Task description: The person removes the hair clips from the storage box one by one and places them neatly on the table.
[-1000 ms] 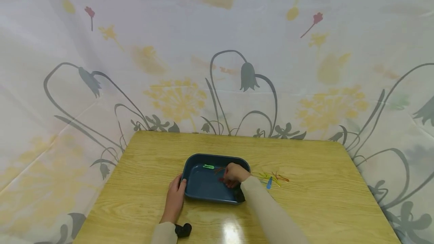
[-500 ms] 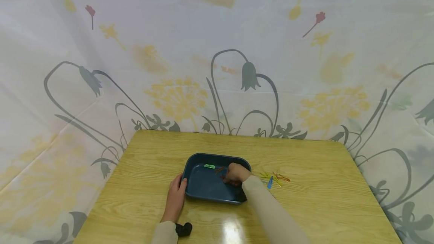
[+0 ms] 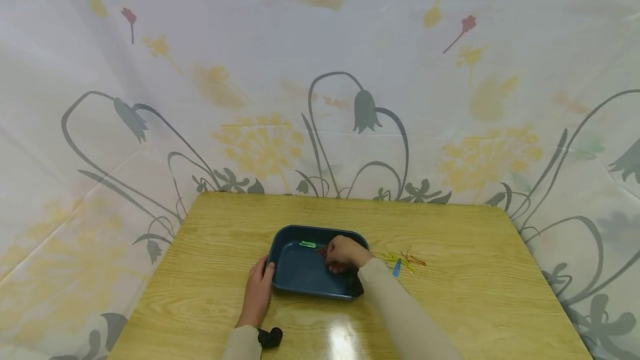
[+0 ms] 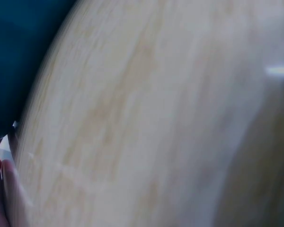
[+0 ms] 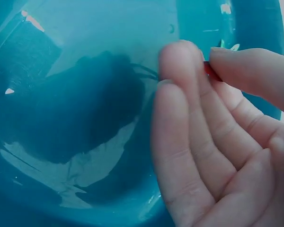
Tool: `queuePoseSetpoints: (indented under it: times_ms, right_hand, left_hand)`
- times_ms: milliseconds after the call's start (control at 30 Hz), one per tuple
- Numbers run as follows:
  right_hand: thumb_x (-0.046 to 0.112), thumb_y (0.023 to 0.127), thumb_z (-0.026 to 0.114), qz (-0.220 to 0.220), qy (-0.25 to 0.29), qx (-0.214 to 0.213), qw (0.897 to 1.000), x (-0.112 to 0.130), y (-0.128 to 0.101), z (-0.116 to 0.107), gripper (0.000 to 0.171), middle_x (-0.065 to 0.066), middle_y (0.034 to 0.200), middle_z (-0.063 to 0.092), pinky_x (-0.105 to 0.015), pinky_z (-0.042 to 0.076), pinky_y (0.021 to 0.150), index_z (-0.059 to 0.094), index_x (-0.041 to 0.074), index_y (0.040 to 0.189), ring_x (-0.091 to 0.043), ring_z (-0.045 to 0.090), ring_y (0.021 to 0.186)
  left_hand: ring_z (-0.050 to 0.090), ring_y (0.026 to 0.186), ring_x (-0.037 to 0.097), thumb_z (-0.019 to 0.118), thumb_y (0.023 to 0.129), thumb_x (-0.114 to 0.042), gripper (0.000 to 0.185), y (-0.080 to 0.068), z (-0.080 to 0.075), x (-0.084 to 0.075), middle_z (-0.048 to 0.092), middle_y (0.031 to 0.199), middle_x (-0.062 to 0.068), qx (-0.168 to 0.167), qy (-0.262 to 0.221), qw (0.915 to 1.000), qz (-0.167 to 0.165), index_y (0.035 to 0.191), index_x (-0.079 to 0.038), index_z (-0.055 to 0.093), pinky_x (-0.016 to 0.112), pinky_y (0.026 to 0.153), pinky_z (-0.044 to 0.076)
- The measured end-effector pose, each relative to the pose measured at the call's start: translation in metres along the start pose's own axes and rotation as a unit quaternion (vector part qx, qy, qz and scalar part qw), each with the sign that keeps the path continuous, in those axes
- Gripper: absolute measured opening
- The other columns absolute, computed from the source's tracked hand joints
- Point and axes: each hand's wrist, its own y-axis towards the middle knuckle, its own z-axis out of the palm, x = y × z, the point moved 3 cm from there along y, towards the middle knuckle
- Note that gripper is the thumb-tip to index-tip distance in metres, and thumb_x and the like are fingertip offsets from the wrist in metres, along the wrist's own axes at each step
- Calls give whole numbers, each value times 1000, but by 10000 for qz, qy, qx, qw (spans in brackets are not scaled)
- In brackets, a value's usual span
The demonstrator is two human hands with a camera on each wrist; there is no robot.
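Right hand [image 3: 344,253] pinching a red clip [image 5: 211,71] (over the blue tray [image 3: 300,279]); left hand [image 3: 259,288] flat against its rim.

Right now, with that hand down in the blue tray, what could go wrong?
The right hand pinches a small red piece only at its fingertips, so it could slip and fall into the blue tray. The left hand merely rests against the tray's side, so a nudge might slide it on the glossy table. The loose colored pieces beside the tray could be swept by the sleeve.
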Motion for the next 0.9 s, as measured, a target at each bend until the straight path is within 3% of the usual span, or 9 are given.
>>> queuePoseSetpoints:
  times_ms: [233,567,900]
  right_hand:
    - [7,85,62,-354,20,-162,9992,3,-4,-4,5,-4,62,60,-26,51,49,63,3,80,-13,58,51]
    - [15,89,60,-918,-76,-312,9953,7,-16,-11,14,-9,68,63,-34,52,56,66,3,91,-16,58,55]
    - [18,87,63,-1224,637,-649,9883,2,-34,-15,11,-19,82,65,-43,53,63,64,7,91,-31,62,67]
  left_hand:
    - [34,130,36,37,96,-48,59,0,-1,-1,35,141,18,-18,47,10000,33,139,-7,39,53,104,30]
    - [32,131,36,36,96,-50,61,0,-1,0,33,143,18,28,51,10000,-41,140,-8,38,53,104,29]
    - [31,132,35,35,96,-51,62,0,0,-1,31,144,17,114,43,9999,-84,141,-8,35,53,105,28]
